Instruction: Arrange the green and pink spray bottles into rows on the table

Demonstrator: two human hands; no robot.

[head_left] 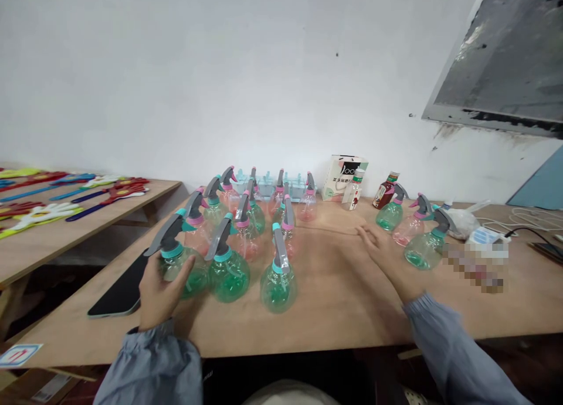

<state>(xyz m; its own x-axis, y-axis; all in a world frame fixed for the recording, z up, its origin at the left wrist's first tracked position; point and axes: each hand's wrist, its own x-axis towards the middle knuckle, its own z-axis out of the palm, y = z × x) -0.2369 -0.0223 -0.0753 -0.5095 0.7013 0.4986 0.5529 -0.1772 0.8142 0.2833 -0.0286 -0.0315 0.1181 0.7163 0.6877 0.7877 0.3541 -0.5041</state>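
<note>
My left hand (159, 293) is wrapped round the near side of a green spray bottle (196, 276) with a grey and teal trigger head, at the front left of a group. Its fingertips are partly hidden by the bottle. Beside it stand a second green spray bottle (229, 277) and a third (278, 289). Behind these are several pink and green bottles, such as a pink spray bottle (247, 241). My right hand (382, 254) reaches over the bare wood with fingers loosely stretched, holding nothing. To its right stand a green (389, 215), a pink (408, 229) and another green spray bottle (424, 251).
A black phone (121, 288) lies left of the bottles. Along the wall are a light-blue rack (264, 185), a white box (336, 179) and a brown-red bottle (384, 193). Cables (528, 218) lie right. Colourful hand-shaped items (48, 214) cover the left table.
</note>
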